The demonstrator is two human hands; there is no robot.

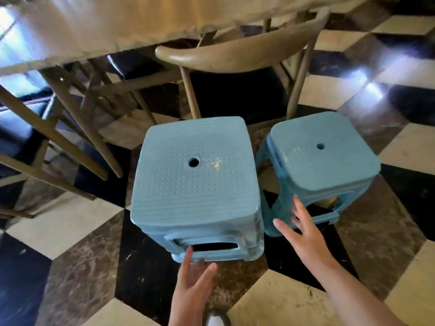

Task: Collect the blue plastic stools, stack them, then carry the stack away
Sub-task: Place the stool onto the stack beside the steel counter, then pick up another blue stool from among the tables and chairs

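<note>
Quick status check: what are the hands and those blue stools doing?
Left hand open at near stool's lower rim. Right hand open, reaching toward second stool. Stools side by side, unstacked. Wooden chair close behind.

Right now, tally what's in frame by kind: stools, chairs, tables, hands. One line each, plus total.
Blue stools: 2, the near stool (may be several nested, cannot tell) and the far stool
Wooden chairs: 2 clear, the middle chair and the left chair
Tables: 1, the table
Hands: 2, both open, the left hand and the right hand
Total: 7
</note>
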